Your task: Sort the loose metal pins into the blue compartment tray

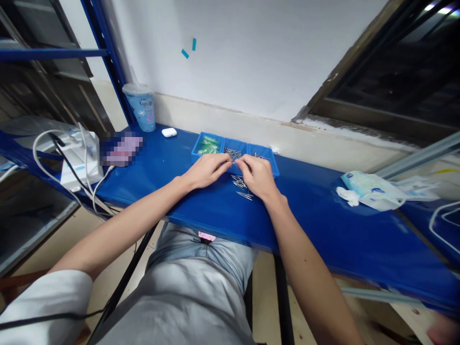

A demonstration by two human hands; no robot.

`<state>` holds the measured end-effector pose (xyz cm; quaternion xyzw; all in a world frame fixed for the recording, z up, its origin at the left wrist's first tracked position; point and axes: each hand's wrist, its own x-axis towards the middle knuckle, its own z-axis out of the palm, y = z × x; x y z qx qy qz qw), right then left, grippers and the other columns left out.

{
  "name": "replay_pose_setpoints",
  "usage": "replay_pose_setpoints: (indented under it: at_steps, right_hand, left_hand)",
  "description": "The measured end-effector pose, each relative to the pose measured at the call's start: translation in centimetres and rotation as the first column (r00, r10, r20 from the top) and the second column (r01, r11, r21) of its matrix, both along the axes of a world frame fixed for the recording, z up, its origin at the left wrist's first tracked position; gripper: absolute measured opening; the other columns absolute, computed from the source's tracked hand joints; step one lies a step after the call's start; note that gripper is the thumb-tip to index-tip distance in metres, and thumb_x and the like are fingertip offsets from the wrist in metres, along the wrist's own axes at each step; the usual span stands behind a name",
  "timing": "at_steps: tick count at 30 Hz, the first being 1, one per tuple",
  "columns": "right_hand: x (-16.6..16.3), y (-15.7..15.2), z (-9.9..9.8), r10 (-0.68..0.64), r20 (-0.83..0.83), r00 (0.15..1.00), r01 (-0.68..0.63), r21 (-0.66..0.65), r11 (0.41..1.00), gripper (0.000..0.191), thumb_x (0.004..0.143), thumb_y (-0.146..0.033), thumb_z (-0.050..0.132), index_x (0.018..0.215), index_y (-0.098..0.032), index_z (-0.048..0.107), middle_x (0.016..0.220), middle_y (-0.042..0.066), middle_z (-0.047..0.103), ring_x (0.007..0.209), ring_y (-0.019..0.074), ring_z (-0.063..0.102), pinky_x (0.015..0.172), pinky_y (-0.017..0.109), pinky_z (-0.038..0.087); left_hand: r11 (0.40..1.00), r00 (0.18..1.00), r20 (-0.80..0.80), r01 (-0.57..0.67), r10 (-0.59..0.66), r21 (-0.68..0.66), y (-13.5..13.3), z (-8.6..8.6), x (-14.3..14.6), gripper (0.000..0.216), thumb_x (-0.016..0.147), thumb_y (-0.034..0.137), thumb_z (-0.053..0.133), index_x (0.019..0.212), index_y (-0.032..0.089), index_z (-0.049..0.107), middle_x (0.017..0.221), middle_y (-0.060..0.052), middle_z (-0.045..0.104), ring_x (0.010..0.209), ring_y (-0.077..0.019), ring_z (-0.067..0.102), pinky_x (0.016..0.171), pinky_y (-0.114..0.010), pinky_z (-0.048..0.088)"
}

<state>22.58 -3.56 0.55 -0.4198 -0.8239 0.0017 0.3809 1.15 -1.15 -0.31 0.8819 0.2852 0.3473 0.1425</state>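
My left hand [210, 170] and my right hand [258, 175] meet over the front of a blue divided tray [275, 167]. Fingertips of both hands are pinched on a small thin metal pin [233, 162], most of it hidden by the fingers. Below them, partly under my right hand, a loose group of slim metal pins [238, 182] lies on the blue table. In the tray's left compartment are green-and-clear small packets [209, 144]. Dark metal pins [233, 153] fill part of the middle compartment, and more small metal pieces [259, 155] show in the right one.
At the back left stand a blue patterned cup [143, 109] and a white earphone case [169, 132]. A power strip [81, 160] with cables and a blurred-out phone-like object [124, 149] lie left. A wipes pack [373, 189] and crumpled tissue [348, 196] lie right. The wall [244, 62] rises behind.
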Motion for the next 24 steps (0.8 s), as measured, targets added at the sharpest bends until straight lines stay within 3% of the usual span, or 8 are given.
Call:
replay_pose_setpoints:
  at_steps: [10, 18, 24]
  right_hand:
    - [-0.08, 0.02, 0.18, 0.068, -0.040, 0.997, -0.066, 0.055, 0.996, 0.019, 0.105, -0.028, 0.052, 0.099, -0.024, 0.070, 0.102, 0.008, 0.073, 0.093, 0.0240, 0.068, 0.083, 0.038, 0.051]
    - [-0.38, 0.06, -0.07, 0.047, 0.001, 0.999, -0.047, 0.123, 0.991, 0.015, 0.100, -0.018, 0.055, 0.097, -0.024, 0.068, 0.103, 0.007, 0.071, 0.100, 0.0258, 0.067, 0.090, 0.043, 0.045]
    - [-0.52, 0.04, -0.17, 0.046, -0.009, 0.999, -0.044, 0.097, 0.994, 0.013, 0.101, -0.023, 0.056, 0.093, -0.024, 0.066, 0.101, 0.007, 0.071, 0.096, 0.0256, 0.065, 0.090, 0.043, 0.043]
  left_hand:
    - [0.997, 0.997, 0.064, -0.049, 0.053, -0.052, -0.03, 0.00, -0.05, 0.024, 0.102, 0.033, 0.050, 0.101, 0.018, 0.068, 0.084, -0.003, 0.071, 0.073, -0.0175, 0.061, 0.070, -0.030, 0.042]
    - [0.998, 0.999, -0.003, -0.042, 0.041, -0.045, 0.00, -0.14, -0.08, 0.028, 0.101, 0.030, 0.047, 0.099, 0.018, 0.072, 0.080, -0.003, 0.071, 0.069, -0.0168, 0.058, 0.067, -0.030, 0.037]
    - [0.999, 0.999, -0.002, -0.047, 0.047, -0.022, -0.09, 0.07, -0.08, 0.031, 0.102, 0.032, 0.046, 0.089, 0.017, 0.070, 0.077, -0.003, 0.069, 0.065, -0.0157, 0.055, 0.065, -0.029, 0.035]
